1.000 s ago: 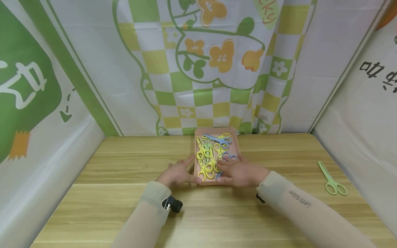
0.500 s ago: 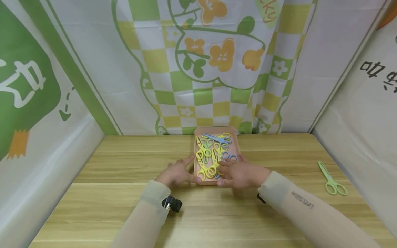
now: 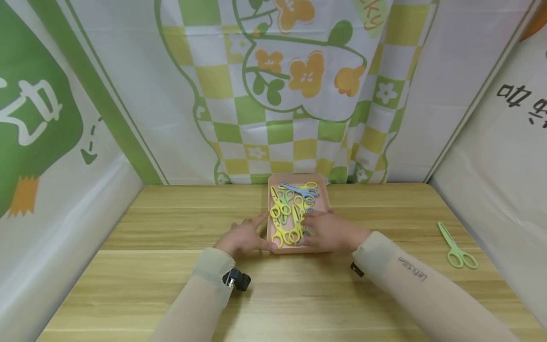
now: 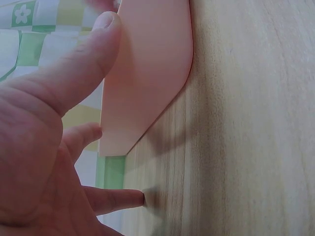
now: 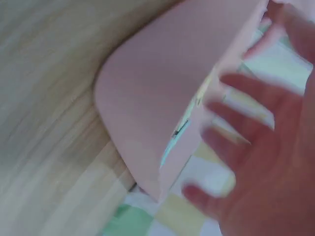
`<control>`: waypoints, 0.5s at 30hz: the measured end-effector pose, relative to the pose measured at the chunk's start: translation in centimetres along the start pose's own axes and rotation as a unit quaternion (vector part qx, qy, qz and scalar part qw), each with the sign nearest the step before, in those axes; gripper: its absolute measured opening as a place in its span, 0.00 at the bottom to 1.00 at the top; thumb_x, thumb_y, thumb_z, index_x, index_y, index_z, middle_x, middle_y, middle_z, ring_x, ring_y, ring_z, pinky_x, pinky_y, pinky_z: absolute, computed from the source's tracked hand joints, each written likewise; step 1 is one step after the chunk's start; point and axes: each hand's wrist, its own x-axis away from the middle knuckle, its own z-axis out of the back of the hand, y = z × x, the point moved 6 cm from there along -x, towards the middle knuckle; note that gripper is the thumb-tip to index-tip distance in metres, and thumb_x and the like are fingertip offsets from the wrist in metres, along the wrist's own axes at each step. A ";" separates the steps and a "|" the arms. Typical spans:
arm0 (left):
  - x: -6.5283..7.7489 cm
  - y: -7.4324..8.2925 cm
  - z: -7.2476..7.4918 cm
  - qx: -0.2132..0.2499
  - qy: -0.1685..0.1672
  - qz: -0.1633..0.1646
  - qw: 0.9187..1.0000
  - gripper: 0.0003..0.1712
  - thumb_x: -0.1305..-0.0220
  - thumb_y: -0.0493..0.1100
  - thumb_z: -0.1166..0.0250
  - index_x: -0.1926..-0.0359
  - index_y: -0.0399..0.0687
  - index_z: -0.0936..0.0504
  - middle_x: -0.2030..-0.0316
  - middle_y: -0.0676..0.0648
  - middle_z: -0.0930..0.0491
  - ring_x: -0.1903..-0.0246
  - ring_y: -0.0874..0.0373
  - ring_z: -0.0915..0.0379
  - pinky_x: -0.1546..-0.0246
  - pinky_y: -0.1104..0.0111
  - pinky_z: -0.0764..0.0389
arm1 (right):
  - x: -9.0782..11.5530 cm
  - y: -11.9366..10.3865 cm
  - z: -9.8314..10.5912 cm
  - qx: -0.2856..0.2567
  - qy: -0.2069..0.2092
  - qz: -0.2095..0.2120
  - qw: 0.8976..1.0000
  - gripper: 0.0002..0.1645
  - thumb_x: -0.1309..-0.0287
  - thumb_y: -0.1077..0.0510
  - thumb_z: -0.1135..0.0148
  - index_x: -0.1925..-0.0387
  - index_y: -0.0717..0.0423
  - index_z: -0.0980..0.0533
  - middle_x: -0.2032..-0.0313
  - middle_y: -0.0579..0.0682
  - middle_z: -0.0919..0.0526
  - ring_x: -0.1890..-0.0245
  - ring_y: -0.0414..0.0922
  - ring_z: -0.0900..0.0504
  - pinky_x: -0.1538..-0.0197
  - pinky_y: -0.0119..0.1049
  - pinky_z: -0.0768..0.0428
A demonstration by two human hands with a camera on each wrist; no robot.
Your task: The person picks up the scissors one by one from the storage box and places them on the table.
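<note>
A pink tray near the table's back edge holds several yellow, blue and green scissors. My left hand is at the tray's near left corner, its thumb along the rim; in the left wrist view the fingers are spread, with a fingertip on the table. Over the tray's right side is my right hand, fingers spread and blurred in the right wrist view, with nothing between them. It partly hides the blue scissors and overlaps the yellow scissors in the head view. Another pair of blue scissors lies at the back.
Green scissors lie alone near the right edge of the wooden table. A checked, flowered cloth hangs right behind the tray, and printed sheets stand at both sides.
A yellow pair of scissors at the front of the tray has turned and shifted right. My right hand has moved slightly back over the blue handles. The left hand has stayed at its corner.
</note>
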 end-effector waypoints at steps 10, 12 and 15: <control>-0.1 0.2 0.1 -0.012 -0.004 0.004 1.000 0.64 0.51 0.61 0.23 0.20 0.58 0.51 0.27 0.36 0.43 0.27 0.35 0.57 0.32 0.38 0.72 | -0.5 4.8 1.4 -0.278 0.041 -0.252 0.926 0.18 0.43 0.48 0.30 0.63 0.61 0.18 0.62 0.53 0.17 0.62 0.49 0.22 0.53 0.44 0.22; -0.1 0.2 0.2 -0.010 -0.004 0.004 1.000 0.64 0.51 0.61 0.23 0.20 0.58 0.51 0.27 0.37 0.42 0.27 0.35 0.57 0.32 0.38 0.72 | -0.8 4.9 0.9 -0.301 0.018 -0.272 0.914 0.20 0.46 0.48 0.27 0.61 0.61 0.17 0.60 0.53 0.17 0.57 0.49 0.22 0.47 0.45 0.24; 0.1 0.3 0.2 -0.005 0.000 0.004 1.000 0.64 0.51 0.60 0.23 0.20 0.59 0.50 0.28 0.38 0.40 0.28 0.35 0.56 0.32 0.38 0.72 | -1.8 4.9 -0.1 -0.291 -0.006 -0.276 0.916 0.19 0.50 0.48 0.23 0.65 0.60 0.16 0.64 0.52 0.17 0.60 0.48 0.22 0.50 0.44 0.23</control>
